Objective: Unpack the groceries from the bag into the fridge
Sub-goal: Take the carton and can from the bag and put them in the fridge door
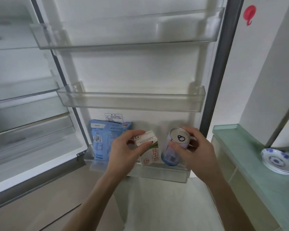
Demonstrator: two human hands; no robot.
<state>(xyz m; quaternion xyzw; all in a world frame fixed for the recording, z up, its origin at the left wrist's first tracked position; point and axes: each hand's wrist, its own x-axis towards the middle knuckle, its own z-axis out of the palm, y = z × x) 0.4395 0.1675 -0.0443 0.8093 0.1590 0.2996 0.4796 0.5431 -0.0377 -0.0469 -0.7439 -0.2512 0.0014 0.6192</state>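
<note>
Red hook (249, 14) stuck on white wall at upper right, stack of blue-white plates (278, 161) on green glass tabletop (250, 157) at right, pale floor (165, 202) below.

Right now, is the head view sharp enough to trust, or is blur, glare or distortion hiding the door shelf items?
Head view: wide-angle bend curves the fridge door edges; the fridge interior at left is smeared; soft glare on the clear middle shelf. The milk carton, can and blue bag read fairly clearly, partly behind the left hand and right hand.
</note>
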